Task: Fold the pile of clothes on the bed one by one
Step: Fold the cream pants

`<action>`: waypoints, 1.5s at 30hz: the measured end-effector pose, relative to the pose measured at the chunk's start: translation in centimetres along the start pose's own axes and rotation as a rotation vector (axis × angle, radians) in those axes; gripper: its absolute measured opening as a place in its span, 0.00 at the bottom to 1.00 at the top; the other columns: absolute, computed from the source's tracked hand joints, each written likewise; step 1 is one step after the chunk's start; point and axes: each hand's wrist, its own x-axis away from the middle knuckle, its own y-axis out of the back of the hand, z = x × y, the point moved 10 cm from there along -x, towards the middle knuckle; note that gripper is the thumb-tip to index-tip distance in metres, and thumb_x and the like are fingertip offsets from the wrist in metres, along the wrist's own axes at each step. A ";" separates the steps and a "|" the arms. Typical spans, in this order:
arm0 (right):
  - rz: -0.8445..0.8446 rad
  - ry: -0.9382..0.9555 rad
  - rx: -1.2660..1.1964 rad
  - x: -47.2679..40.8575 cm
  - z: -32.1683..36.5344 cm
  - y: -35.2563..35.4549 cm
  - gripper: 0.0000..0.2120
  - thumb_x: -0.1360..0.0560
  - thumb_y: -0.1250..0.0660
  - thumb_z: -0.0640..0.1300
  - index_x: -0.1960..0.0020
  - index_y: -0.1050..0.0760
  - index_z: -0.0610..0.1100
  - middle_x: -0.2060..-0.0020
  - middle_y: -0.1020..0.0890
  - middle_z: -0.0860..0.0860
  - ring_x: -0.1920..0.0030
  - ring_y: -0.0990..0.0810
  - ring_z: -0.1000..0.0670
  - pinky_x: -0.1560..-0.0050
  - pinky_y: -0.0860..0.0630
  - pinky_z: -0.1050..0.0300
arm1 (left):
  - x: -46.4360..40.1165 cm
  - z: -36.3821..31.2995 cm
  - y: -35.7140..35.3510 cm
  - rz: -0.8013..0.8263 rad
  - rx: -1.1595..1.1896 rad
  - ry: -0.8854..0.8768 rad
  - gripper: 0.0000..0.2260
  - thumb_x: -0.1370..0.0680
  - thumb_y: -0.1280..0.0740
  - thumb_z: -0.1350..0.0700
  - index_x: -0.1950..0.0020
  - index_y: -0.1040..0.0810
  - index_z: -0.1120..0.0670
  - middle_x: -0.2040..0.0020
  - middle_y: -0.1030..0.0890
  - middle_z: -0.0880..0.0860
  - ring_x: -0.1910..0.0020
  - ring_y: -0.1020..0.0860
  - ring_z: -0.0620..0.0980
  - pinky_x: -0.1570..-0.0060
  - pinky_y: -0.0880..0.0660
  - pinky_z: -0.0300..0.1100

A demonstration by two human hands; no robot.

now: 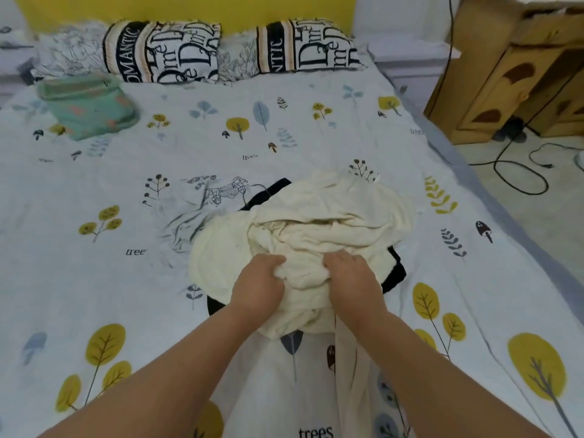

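A wide bed (221,128) fills most of the view, covered by a pale sheet printed with yellow and blue-grey trees, leaves and small mushrooms. At its far end a bright yellow headboard (189,7) stands against a pale wall. Two pillows (164,52) printed with bold black lettering lean in front of it, each overlapping a pale leaf-patterned pillow. A folded mint-green blanket (90,105) lies near the far left corner. To the right of the bed, a knotty pine cabinet (512,80) stands on a light floor (537,216), where black cables (518,172) loop. Lighting is soft and even.
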 end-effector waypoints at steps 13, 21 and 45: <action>-0.008 -0.047 -0.563 3.8 7.0 19.2 0.15 0.23 0.47 0.34 0.61 0.35 0.53 0.67 0.27 0.52 0.67 0.31 0.57 0.67 0.35 0.62 | 6.8 -10.5 6.3 0.081 0.229 -0.146 0.30 0.39 0.33 0.37 0.38 0.28 0.43 0.40 0.27 0.47 0.38 0.29 0.45 0.38 0.30 0.45; -0.289 -0.006 -0.639 5.4 11.5 38.4 0.12 0.22 0.45 0.34 0.60 0.32 0.47 0.68 0.28 0.52 0.69 0.33 0.58 0.70 0.40 0.62 | 14.1 -18.6 16.2 0.236 0.445 -0.131 0.21 0.37 0.26 0.39 0.61 0.20 0.57 0.65 0.27 0.46 0.66 0.29 0.44 0.60 0.30 0.42; 0.123 0.053 -0.984 19.9 28.4 46.5 0.09 0.23 0.37 0.54 0.45 0.28 0.52 0.53 0.21 0.58 0.52 0.21 0.61 0.51 0.23 0.61 | 35.0 -36.7 39.3 0.009 0.804 -0.340 0.06 0.23 0.35 0.58 0.54 0.24 0.61 0.64 0.28 0.60 0.69 0.32 0.51 0.71 0.38 0.39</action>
